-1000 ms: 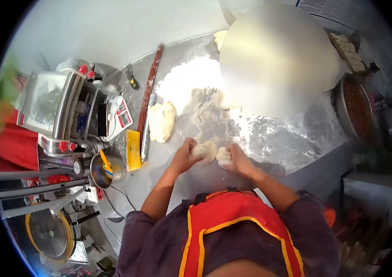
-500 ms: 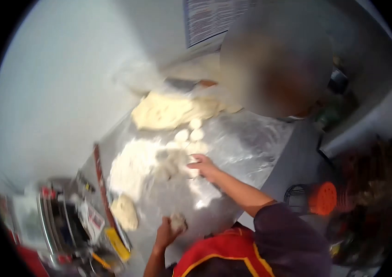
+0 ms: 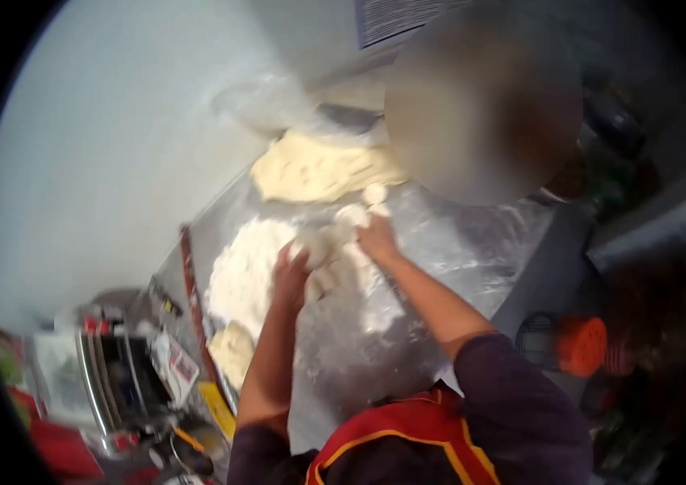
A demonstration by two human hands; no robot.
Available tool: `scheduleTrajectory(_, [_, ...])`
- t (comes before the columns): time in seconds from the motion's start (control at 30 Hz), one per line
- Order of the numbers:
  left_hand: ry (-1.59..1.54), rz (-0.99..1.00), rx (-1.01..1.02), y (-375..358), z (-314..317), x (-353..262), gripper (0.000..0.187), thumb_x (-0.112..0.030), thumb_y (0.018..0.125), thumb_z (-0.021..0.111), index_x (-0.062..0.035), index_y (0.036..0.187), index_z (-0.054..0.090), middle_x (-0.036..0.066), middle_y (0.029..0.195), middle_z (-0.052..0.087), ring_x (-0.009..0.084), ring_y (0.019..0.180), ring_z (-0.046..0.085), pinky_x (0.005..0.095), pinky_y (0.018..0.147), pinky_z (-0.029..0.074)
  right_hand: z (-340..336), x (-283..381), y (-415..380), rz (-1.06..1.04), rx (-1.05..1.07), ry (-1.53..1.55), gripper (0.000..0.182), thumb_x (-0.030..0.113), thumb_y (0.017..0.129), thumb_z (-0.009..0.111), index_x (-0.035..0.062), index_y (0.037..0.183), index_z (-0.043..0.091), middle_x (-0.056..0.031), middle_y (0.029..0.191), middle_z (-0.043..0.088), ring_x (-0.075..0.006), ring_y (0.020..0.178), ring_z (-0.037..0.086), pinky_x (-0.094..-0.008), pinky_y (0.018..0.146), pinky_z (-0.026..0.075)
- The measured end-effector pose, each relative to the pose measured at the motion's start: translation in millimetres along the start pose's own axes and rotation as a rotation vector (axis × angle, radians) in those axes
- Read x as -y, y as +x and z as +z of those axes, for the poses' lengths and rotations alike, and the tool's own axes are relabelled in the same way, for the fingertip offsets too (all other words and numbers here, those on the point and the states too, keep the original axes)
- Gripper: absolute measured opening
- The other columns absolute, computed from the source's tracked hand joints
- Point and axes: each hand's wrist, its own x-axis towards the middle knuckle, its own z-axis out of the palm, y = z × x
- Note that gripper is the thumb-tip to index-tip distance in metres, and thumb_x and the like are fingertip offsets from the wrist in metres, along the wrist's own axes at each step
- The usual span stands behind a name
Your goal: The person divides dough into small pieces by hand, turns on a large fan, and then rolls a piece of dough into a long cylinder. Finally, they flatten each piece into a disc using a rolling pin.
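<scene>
My left hand [image 3: 291, 271] is at the right edge of the white flour heap [image 3: 238, 267], its fingers bent round a pale piece of dough [image 3: 308, 249]. My right hand [image 3: 377, 238] reaches to the small dough balls [image 3: 351, 217] farther back, its fingers closed at their near side; what they grip is blurred. Another dough ball [image 3: 374, 193] lies just beyond. Behind these sits a large slab of dough [image 3: 323, 168] on the metal table [image 3: 335, 364].
A lump of dough [image 3: 232, 352] lies at the left, by a long reddish rod [image 3: 193, 291] on the table's edge. A silver appliance [image 3: 121, 380] stands far left. An orange container [image 3: 582, 346] is off to the right. A blurred round patch covers the upper right.
My left hand has moved forward from the table's near edge to the flour heap. My right hand has moved forward to the small dough balls. The view has shifted slightly.
</scene>
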Motion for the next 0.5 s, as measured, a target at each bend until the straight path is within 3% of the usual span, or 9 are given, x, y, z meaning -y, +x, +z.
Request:
scheduleTrajectory(0.03, [0.14, -0.031, -0.082, 10, 6, 7, 0.053, -0.021, 0.089, 0.064, -0.0035, 0.134, 0.042, 0.013, 0.116, 0.057, 0.0213, 0.099, 0.058, 0.0333, 0.079, 0.05, -15, 0, -2, -0.044, 0.151, 0.029, 0.052, 0.033, 0.079, 0.066, -0.0059, 0.113, 0.057, -0.0269, 0.112, 0.059, -0.0412, 0.109, 0.053, -0.0461, 0.096, 0.041])
scheduleTrajectory(0.1, [0.412, -0.126, -0.235, 32, 20, 20, 0.053, -0.023, 0.09, 0.064, -0.0028, 0.133, 0.041, 0.015, 0.114, 0.056, 0.0209, 0.094, 0.057, 0.0361, 0.076, 0.051, -73, 36, -21, -0.022, 0.196, 0.088, 0.061, 0.033, 0.078, 0.068, -0.0048, 0.123, 0.051, -0.026, 0.12, 0.055, -0.0407, 0.117, 0.047, -0.0458, 0.102, 0.035])
scheduleTrajectory(0.13, [0.427, -0.156, -0.243, 50, 11, 43, 0.056, -0.026, 0.091, 0.063, -0.0011, 0.136, 0.04, 0.018, 0.117, 0.057, 0.0245, 0.102, 0.056, 0.0383, 0.079, 0.05, -73, 28, -31, -0.023, 0.127, 0.121, 0.071, 0.032, 0.075, 0.071, -0.003, 0.13, 0.044, -0.0266, 0.127, 0.049, -0.0406, 0.122, 0.043, -0.0461, 0.105, 0.031])
scheduleTrajectory(0.23, [0.585, 0.093, -0.332, 58, -6, 71, 0.059, -0.027, 0.091, 0.062, -0.001, 0.138, 0.038, 0.022, 0.12, 0.057, 0.0323, 0.11, 0.055, 0.0432, 0.088, 0.047, -84, 7, -63, -0.198, 0.085, 0.089, 0.096, 0.034, 0.065, 0.081, 0.0026, 0.141, 0.032, -0.0266, 0.14, 0.035, -0.0444, 0.131, 0.03, -0.0509, 0.109, 0.026])
scheduleTrajectory(0.27, [0.723, 0.227, -0.297, 52, -14, 73, 0.061, -0.026, 0.09, 0.061, -0.0024, 0.14, 0.037, 0.025, 0.125, 0.054, 0.0386, 0.114, 0.052, 0.0459, 0.095, 0.041, -87, 4, -71, -0.286, 0.095, 0.057, 0.103, 0.036, 0.062, 0.085, 0.0046, 0.143, 0.029, -0.0263, 0.143, 0.03, -0.0463, 0.134, 0.026, -0.0531, 0.109, 0.025])
scheduleTrajectory(0.37, [0.936, 0.151, -0.112, 29, -26, 67, 0.068, -0.029, 0.087, 0.065, -0.0054, 0.143, 0.034, 0.025, 0.131, 0.049, 0.0391, 0.119, 0.048, 0.0475, 0.101, 0.036, -80, 8, -90, -0.42, 0.319, -0.151, 0.113, 0.038, 0.059, 0.087, 0.0068, 0.146, 0.023, -0.027, 0.148, 0.02, -0.0514, 0.136, 0.016, -0.0609, 0.108, 0.021])
scheduleTrajectory(0.4, [1.042, 0.231, -0.1, 19, -27, 67, 0.072, -0.029, 0.085, 0.066, -0.0058, 0.144, 0.031, 0.024, 0.133, 0.047, 0.0385, 0.121, 0.047, 0.0476, 0.102, 0.035, -71, 8, -92, -0.438, 0.353, -0.165, 0.113, 0.036, 0.058, 0.087, 0.007, 0.146, 0.022, -0.0283, 0.148, 0.018, -0.0554, 0.135, 0.014, -0.0655, 0.106, 0.019])
scheduleTrajectory(0.5, [1.253, 0.403, -0.097, -4, -26, 79, 0.082, -0.031, 0.082, 0.069, -0.0066, 0.147, 0.025, 0.021, 0.139, 0.043, 0.0368, 0.126, 0.042, 0.0481, 0.105, 0.031, -40, 10, -88, -0.414, 0.263, -0.247, 0.113, 0.031, 0.057, 0.088, 0.0032, 0.145, 0.022, -0.0296, 0.149, 0.015, -0.0568, 0.134, 0.013, -0.0644, 0.109, 0.014])
